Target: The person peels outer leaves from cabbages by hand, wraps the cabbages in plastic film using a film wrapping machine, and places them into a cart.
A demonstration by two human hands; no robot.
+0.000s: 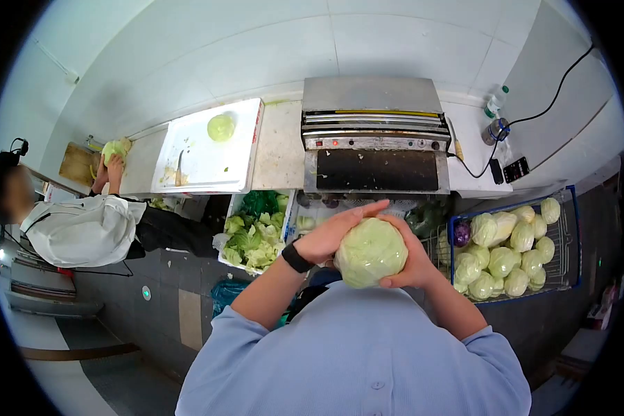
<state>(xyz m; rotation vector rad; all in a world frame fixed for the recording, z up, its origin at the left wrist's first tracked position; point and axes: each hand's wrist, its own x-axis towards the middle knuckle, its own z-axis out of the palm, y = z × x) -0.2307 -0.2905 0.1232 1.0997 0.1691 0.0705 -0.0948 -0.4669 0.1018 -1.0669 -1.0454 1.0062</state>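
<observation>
A pale green cabbage (372,254) is between my two hands in front of my chest, its shiny surface looking like clear plastic film. My left hand (331,234), below a black wristband, presses the cabbage's left and far side, fingers stretched along it. On the other side, my right hand (416,258) cups it with the thumb at the near edge. Just beyond my hands stands a film wrapping machine (374,142) with a dark flat plate (376,171) at its front.
A blue-rimmed cart (577,236) at right holds several wrapped cabbages. Loose leaves fill a white crate (289,215) at left. Another cabbage (221,127) and a knife (179,166) lie on a white tray (204,182). A co-worker (83,229) handles a cabbage farther left. A cable (555,104) hangs at right.
</observation>
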